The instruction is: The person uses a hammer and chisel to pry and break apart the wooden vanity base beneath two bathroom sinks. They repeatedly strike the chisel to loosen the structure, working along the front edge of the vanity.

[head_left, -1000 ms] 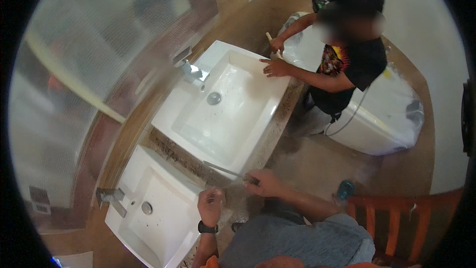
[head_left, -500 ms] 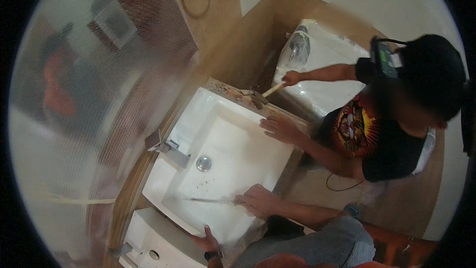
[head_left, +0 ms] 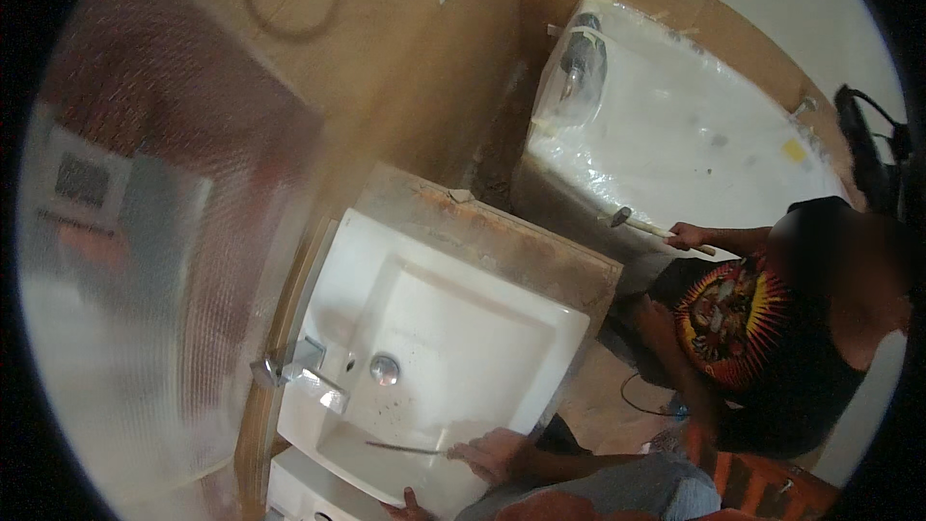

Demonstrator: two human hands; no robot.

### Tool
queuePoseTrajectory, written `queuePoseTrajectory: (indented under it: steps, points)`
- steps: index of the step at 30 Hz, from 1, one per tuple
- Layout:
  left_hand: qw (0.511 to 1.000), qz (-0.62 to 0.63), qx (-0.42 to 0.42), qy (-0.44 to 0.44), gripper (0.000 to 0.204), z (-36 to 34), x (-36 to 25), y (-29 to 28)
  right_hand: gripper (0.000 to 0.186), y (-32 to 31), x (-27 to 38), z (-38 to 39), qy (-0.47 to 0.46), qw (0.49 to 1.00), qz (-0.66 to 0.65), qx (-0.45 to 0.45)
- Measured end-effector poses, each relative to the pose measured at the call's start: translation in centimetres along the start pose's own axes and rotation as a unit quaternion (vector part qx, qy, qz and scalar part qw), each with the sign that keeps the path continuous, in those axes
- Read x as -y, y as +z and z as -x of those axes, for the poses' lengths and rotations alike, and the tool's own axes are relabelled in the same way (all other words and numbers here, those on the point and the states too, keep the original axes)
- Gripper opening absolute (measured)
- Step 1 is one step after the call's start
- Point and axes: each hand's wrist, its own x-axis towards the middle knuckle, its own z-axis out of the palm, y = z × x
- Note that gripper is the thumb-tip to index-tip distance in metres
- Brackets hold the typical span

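A white rectangular washbasin with a chrome tap and round drain lies before me. Over its near right part, my right hand is closed round one end of a thin metal rod, which points left above the bowl. My left hand rests at the basin's near rim with its fingers apart, partly cut off by the picture edge. Dark crumbs are scattered near the drain. Across from me, a co-worker's hand holds a hammer beside the bathtub.
Behind the basin runs a rough broken ledge. A plastic-covered bathtub stands at the far right. A second white basin sits at lower left, and a film-covered mirror fills the left. A cable lies near the co-worker.
The view has shifted, and the basin appears lower. The co-worker's hammer has left the ledge for the tub side, and their other hand has come off the basin rim. My right hand keeps the rod.
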Motion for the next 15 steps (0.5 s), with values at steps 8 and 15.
queuePoseTrajectory:
  steps: [8,15]
  points:
    - [0.999,-0.019,-0.009,-0.042,0.077,-1.6,-1.6,2.9,0.046,1.8,-2.6,-0.7,0.032,0.998,0.001,-0.058]
    - [0.999,-0.021,-0.015,-0.04,0.077,-1.5,-0.5,3.2,0.047,2.3,-4.4,0.0,-0.025,0.995,-0.035,-0.091]
